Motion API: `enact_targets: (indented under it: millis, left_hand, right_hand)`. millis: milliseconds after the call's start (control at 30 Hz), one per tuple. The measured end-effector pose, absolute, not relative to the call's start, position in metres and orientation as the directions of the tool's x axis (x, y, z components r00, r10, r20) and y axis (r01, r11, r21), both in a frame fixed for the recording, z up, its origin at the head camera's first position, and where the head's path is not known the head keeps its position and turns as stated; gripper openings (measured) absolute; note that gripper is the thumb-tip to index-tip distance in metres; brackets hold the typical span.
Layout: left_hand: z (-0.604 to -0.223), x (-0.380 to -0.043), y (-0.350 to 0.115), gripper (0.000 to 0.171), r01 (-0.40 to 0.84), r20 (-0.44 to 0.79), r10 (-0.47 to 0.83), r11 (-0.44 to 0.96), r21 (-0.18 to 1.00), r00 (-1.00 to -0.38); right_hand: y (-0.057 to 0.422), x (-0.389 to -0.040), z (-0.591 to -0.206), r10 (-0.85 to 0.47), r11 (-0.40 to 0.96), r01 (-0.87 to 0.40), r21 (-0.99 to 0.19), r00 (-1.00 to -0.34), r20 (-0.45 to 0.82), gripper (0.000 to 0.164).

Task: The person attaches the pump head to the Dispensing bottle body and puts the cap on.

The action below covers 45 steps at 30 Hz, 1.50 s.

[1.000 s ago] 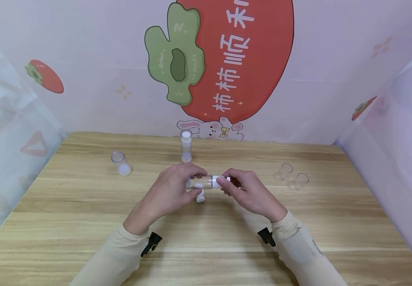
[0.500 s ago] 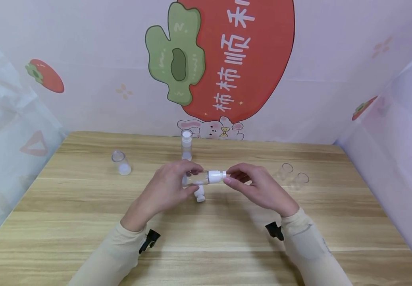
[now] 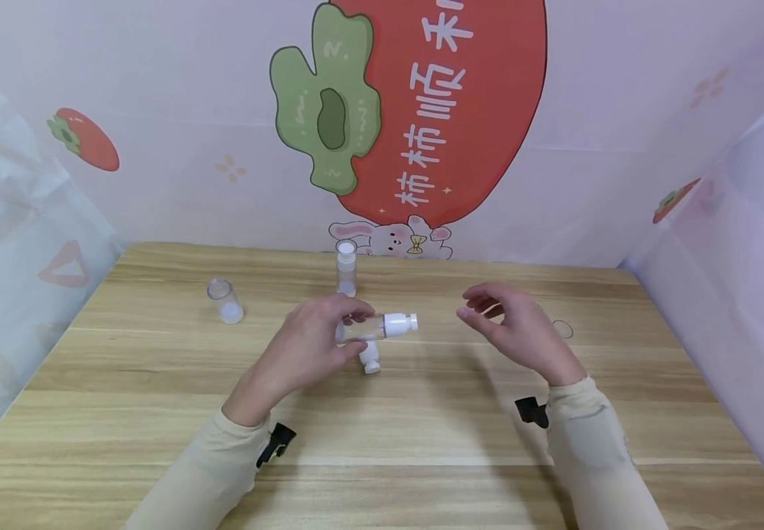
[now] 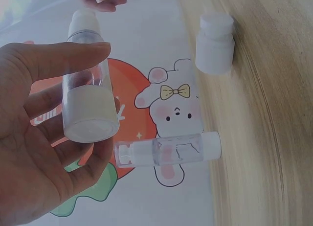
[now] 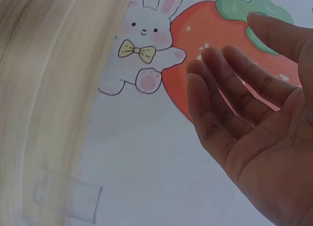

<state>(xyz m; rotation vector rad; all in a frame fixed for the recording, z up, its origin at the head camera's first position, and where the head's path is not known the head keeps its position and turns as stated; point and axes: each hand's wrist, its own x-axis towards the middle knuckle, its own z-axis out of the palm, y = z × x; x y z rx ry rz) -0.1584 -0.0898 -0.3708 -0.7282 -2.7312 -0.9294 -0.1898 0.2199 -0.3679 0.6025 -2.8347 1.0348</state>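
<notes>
My left hand (image 3: 309, 346) grips a clear pump bottle (image 3: 365, 328) lying sideways above the table, its white pump top (image 3: 398, 324) pointing right. In the left wrist view, the bottle (image 4: 88, 108) shows a white base, with thumb and fingers around it. My right hand (image 3: 517, 327) is apart from the bottle, fingers loosely bent, holding nothing. Just beyond it stands a clear cap (image 3: 563, 329), partly hidden by the hand; a clear cap (image 5: 68, 194) also shows in the right wrist view. Below the held bottle, a white pump top (image 3: 370, 358) stands on the wooden table (image 3: 388, 442).
A second pump bottle with a clear cap (image 3: 346, 269) stands upright near the back edge. To the left is a clear bottle with no pump top (image 3: 225, 302). A printed cloth (image 3: 210, 199) hangs behind the table, with cloth sides left and right.
My right hand has let go of the white pump top and moved right, toward the clear caps, covering one of them. The left hand keeps its grip and has shifted slightly left and back.
</notes>
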Motion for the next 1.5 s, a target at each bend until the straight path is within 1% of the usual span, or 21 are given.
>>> enact_targets:
  millis: [167,333,467,600,833,1200,1500]
  left_hand:
    - [-0.372,-0.159,-0.09,0.038,0.504,0.309,0.399,0.681,0.53,-0.864]
    - [-0.371,-0.159,-0.089,0.039,0.5,0.305,0.396,0.682,0.534,-0.866]
    - [-0.371,-0.159,-0.088,0.039,0.499,0.302,0.397,0.681,0.535,-0.866]
    - [-0.371,-0.159,-0.088,0.039,0.503,0.303,0.402,0.679,0.535,-0.864]
    - [-0.372,-0.158,-0.088,0.039,0.505,0.299,0.406,0.681,0.531,-0.863]
    - [-0.372,-0.158,-0.087,0.038,0.498,0.289,0.406,0.686,0.53,-0.867]
    - [-0.371,-0.157,-0.087,0.038,0.489,0.276,0.405,0.692,0.531,-0.872]
  right_hand:
    - [0.23,-0.195,-0.371,-0.302,0.719,-0.384,-0.579,-0.923,0.237,0.031]
    - [0.242,-0.199,-0.374,-0.26,0.775,-0.385,-0.502,-0.917,0.302,0.033]
    - [0.252,-0.201,-0.375,-0.236,0.812,-0.365,-0.456,-0.919,0.317,0.034]
    - [0.26,-0.203,-0.376,-0.22,0.836,-0.338,-0.432,-0.928,0.3,0.037]
    - [0.271,-0.205,-0.38,-0.162,0.878,-0.248,-0.408,-0.958,0.235,0.043]
    - [0.28,-0.208,-0.387,-0.144,0.906,-0.217,-0.363,-0.966,0.216,0.046]
    - [0.286,-0.21,-0.391,-0.124,0.929,-0.158,-0.334,-0.985,0.122,0.049]
